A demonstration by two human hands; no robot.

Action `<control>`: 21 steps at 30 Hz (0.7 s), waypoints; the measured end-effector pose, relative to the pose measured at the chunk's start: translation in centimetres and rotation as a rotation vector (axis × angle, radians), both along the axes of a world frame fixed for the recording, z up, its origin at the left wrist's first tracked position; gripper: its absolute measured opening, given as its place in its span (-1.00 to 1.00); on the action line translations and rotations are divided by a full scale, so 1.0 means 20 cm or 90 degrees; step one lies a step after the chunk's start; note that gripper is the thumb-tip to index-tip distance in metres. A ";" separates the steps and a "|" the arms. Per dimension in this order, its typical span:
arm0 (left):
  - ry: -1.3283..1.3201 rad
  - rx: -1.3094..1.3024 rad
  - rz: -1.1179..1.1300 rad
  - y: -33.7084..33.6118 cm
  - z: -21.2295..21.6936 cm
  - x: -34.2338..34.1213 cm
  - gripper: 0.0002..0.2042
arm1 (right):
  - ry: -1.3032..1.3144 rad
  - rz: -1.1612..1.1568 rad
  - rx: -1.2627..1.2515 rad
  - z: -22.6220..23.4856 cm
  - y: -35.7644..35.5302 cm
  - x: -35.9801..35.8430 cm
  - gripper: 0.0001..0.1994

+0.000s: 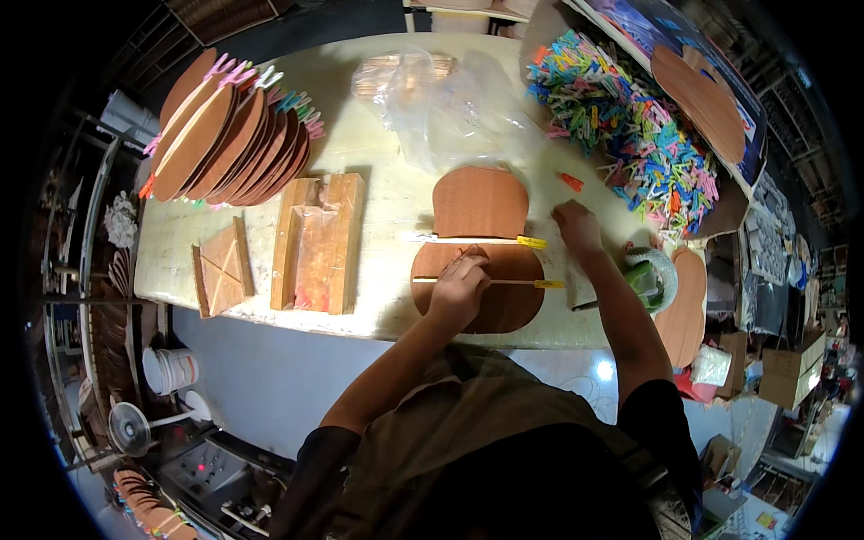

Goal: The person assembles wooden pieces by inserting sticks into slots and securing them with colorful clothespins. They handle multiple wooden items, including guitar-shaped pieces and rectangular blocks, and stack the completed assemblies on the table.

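My left hand point(461, 286) rests on the lower brown wooden panel point(508, 310), its fingers drawn together over the surface; whatever is under them is hidden. A thin pale strip with a yellow clothespin point(549, 284) at its right end crosses this panel. Directly beyond lies a second brown panel point(481, 200). Along the gap between the two runs another pale strip point(468, 240), also with a yellow clothespin point(532, 242) on its right end. To the right, my right hand point(576, 225) hovers with curled fingers near a loose orange clothespin point(571, 182); its grip is hidden.
Many coloured clothespins point(621, 135) fill an open box at the far right. A cup point(650, 277) stands beside my right forearm. Wooden frames point(346, 243) lie left of the panels. Clipped oval panels point(234, 144) stand at the far left; clear plastic point(450, 108) lies behind.
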State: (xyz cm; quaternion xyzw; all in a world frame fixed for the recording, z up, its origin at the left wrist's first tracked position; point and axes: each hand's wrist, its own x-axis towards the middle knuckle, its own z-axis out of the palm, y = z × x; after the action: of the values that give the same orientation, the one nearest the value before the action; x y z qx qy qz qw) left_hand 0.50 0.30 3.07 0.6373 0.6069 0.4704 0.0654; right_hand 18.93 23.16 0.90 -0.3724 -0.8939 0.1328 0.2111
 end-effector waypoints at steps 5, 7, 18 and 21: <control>-0.030 0.007 -0.011 -0.01 0.00 0.00 -0.92 | 0.116 0.007 -0.215 0.26 -0.12 -0.44 -0.87; -0.018 0.011 -0.014 -0.01 -0.02 -0.01 -0.93 | 0.084 0.122 -0.156 0.19 -0.13 -0.53 -0.84; -0.021 0.030 0.004 -0.04 -0.03 -0.01 -0.92 | 0.093 0.277 -0.862 0.33 -0.61 -1.04 -0.85; -0.057 0.079 0.009 -0.01 -0.10 0.00 -0.80 | -0.083 0.315 -0.853 0.24 -0.72 -1.16 -0.88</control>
State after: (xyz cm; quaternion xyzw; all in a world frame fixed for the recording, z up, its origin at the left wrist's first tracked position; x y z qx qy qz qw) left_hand 0.60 0.01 1.06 0.6142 0.5776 0.5354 0.0497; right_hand -4.21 8.73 5.66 -0.2153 -0.6895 0.6744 -0.1531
